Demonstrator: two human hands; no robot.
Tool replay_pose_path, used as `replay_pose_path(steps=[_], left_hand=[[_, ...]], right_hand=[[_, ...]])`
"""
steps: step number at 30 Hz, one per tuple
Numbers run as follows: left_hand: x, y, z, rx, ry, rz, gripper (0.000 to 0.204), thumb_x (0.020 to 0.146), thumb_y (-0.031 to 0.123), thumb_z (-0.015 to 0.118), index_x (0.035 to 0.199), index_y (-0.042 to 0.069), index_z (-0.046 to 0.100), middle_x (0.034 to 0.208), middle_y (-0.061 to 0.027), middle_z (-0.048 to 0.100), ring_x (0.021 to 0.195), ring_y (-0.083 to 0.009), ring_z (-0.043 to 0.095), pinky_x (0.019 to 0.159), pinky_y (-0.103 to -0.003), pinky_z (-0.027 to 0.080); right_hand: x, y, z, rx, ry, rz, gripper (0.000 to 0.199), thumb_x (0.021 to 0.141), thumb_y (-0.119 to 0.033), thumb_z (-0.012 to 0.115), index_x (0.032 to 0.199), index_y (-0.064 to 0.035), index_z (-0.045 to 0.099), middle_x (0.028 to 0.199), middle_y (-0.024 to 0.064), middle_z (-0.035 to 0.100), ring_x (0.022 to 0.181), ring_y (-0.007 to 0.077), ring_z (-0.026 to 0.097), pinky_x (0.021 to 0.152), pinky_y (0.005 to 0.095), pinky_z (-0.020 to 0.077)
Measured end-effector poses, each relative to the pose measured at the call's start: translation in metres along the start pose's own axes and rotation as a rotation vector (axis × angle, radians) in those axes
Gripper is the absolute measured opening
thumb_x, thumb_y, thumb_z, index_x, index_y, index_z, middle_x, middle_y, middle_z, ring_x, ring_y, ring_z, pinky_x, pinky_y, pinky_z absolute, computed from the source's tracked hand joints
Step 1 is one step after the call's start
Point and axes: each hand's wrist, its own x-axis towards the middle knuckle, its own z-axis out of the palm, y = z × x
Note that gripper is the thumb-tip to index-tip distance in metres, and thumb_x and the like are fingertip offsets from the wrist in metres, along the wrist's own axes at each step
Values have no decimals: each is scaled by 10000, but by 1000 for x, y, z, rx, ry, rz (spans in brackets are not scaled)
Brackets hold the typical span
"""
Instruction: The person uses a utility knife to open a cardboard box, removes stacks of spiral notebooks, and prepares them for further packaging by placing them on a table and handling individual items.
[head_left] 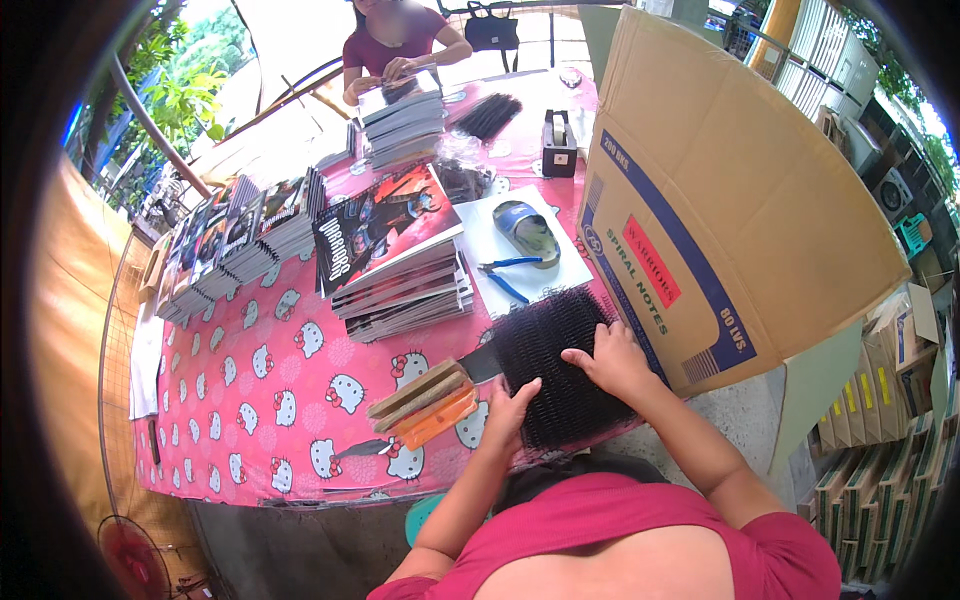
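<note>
A wide black bundle of spiral binding coils [552, 345] lies near the table's right front edge. My left hand [510, 410] rests against its left side, thumb pointing up and apart from the fingers, which are partly hidden. On top of the coils, toward the right, my right hand [612, 362] lies with its fingers and thumb spread. Just left of the bundle are a strip of brown cardboard [425, 392] and an orange piece [438, 418]. Blue-handled pliers [508, 272] and a roll of clear tape [527, 232] sit on white sheets beyond the coils.
A tall carton [735, 190] stands close on the right. Stacked notebooks with red covers [395, 225] are ahead, more notebook stacks [240, 235] at left. Across the pink patterned table [230, 400], a person [400, 45] handles a pile [403, 125] beside a tape dispenser [559, 145].
</note>
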Motion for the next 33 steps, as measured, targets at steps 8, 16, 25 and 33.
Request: replay_pose_path(steps=[8, 16, 25, 33], left_hand=[[-2, 36, 20, 117, 100, -62, 747, 715, 273, 730, 1229, -82, 320, 1103, -155, 517, 987, -238, 541, 837, -340, 458], [10, 46, 34, 512, 118, -19, 679, 707, 349, 738, 1145, -74, 438, 1066, -158, 558, 935, -215, 559, 795, -327, 472], [34, 41, 39, 17, -239, -170, 535, 751, 332, 691, 1155, 52, 479, 1041, -81, 563, 937, -200, 561, 786, -356, 485], [32, 25, 28, -229, -312, -416, 555, 771, 298, 677, 1208, 62, 429, 1081, -84, 547, 980, -207, 554, 835, -358, 473]], right_hand=[[26, 30, 27, 292, -146, 239, 1191, 622, -788, 489, 1277, 173, 232, 1281, 343, 339, 1205, 399, 373, 993, 421, 327], [40, 51, 24, 516, -278, 176, 1100, 574, -638, 704, 1260, 133, 323, 1277, 282, 403, 1211, 322, 407, 995, 365, 337], [28, 52, 33, 1528, -599, 58, 773, 621, -447, 778, 1174, 3, 480, 1079, 102, 567, 1001, 207, 542, 840, 341, 441], [16, 62, 45, 1739, -699, 107, 830, 626, -377, 794, 1259, -36, 378, 1148, 103, 520, 1043, 213, 520, 877, 345, 431]])
